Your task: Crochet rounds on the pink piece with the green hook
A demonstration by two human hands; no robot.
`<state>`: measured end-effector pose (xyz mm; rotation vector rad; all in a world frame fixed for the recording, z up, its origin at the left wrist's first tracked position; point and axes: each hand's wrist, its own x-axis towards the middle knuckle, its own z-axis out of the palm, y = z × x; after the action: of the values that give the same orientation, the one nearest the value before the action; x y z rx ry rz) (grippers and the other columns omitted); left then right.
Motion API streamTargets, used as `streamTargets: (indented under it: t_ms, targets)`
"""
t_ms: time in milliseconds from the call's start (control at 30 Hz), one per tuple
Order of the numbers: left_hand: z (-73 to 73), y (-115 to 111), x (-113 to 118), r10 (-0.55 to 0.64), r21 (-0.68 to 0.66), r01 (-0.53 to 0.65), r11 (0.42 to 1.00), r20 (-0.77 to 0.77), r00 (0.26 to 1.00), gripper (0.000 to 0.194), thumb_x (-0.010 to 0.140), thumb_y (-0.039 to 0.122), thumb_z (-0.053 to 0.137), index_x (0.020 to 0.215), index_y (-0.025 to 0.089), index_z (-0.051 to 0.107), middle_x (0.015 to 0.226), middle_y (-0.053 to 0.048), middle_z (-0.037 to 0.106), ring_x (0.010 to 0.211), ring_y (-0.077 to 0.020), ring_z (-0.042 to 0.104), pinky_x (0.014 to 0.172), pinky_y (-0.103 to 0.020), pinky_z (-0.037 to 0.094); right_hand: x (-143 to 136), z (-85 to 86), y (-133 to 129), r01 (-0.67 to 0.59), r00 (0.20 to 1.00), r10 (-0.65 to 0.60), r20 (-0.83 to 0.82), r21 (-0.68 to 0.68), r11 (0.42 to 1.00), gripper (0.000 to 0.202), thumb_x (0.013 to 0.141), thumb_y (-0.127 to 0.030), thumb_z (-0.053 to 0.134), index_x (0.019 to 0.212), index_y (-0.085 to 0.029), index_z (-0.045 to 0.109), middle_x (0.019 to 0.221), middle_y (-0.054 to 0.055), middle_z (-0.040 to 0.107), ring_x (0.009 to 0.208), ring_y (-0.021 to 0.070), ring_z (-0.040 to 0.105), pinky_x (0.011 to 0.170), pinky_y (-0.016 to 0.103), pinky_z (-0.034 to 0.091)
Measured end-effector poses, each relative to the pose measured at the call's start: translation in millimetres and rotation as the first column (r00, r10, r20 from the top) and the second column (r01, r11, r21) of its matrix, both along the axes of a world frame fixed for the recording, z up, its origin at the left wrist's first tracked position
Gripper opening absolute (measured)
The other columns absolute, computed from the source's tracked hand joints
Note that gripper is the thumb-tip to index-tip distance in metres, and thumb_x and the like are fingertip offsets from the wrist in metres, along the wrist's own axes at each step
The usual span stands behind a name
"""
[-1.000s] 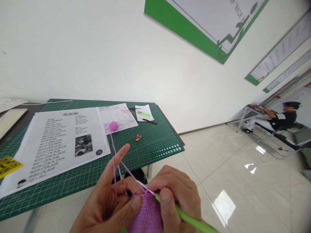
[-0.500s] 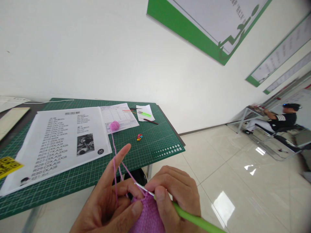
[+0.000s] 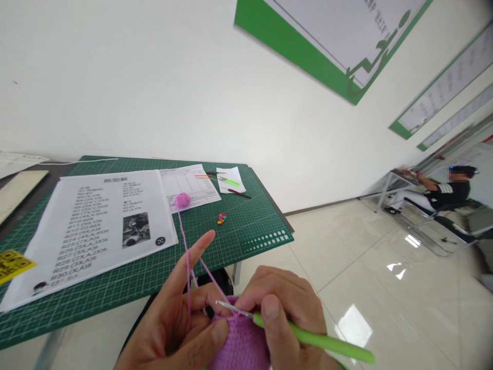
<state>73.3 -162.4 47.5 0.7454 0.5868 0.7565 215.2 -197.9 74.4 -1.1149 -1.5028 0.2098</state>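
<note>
Pink crochet piece (image 3: 242,344), one, at six o'clock in the view, its upper edge pinched by the left hand's (image 3: 173,324) grip, whose index finger rises towards eleven o'clock with a pink yarn strand (image 3: 182,231) over it. Crochet hook (image 3: 327,341), one, green-handled, held in the right hand's (image 3: 296,298) closed grip at two o'clock from the piece, metal tip pointing to ten. On the green-matted bench (image 3: 262,216), reckoned from the piece: yarn ball (image 3: 182,201), pink, eleven o'clock; small coloured bits (image 3: 221,219), clustered, twelve; printed sheet (image 3: 88,231), ten.
</note>
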Motion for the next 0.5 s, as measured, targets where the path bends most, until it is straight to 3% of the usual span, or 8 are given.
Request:
streamTargets:
  t_ms: [133, 300, 500]
  targets:
    - [-0.3, 2.1, -3.4, -0.026, -0.038, 0.027, 0.999, 0.029, 0.999, 0.088, 0.072, 0.029, 0.081, 0.144, 0.046, 0.033, 0.065, 0.004, 0.069, 0.045, -0.0077, 0.047, 0.045, -0.021, 0.024, 7.4, -0.9, -0.2, -0.12, 0.992, 0.119, -0.031, -0.041, 0.992, 0.046, 0.098, -0.037, 0.041, 0.064, -0.015, 0.063, 0.052, -0.001, 0.059, 0.047, 0.0085, 0.054, 0.048, 0.023, 0.041]
    - [2.8, 1.7, -3.1, 0.023, -0.044, -0.023, 0.999, 0.007, 1.0, 0.089, 0.065, 0.028, 0.085, 0.141, 0.042, 0.041, 0.064, 0.002, 0.07, 0.052, -0.0113, 0.055, 0.048, -0.02, 0.033, 20.4, 2.4, -4.3, -0.28, 0.959, 0.284, 0.007, -0.144, 0.949, 0.043, 0.098, -0.038, 0.042, 0.07, -0.016, 0.065, 0.058, -0.001, 0.061, 0.051, 0.0086, 0.055, 0.051, 0.024, 0.042]
    - [3.2, -1.5, -0.7, 0.048, -0.03, -0.048, 0.998, -0.018, 0.999, 0.087, 0.065, 0.027, 0.084, 0.14, 0.039, 0.043, 0.061, 0.002, 0.069, 0.049, -0.0116, 0.053, 0.046, -0.021, 0.034, 28.5, 8.7, -7.8, -0.326, 0.937, 0.347, 0.047, -0.241, 0.914, 0.04, 0.099, -0.038, 0.039, 0.081, -0.019, 0.069, 0.066, 0.001, 0.067, 0.059, 0.0123, 0.061, 0.057, 0.028, 0.048]
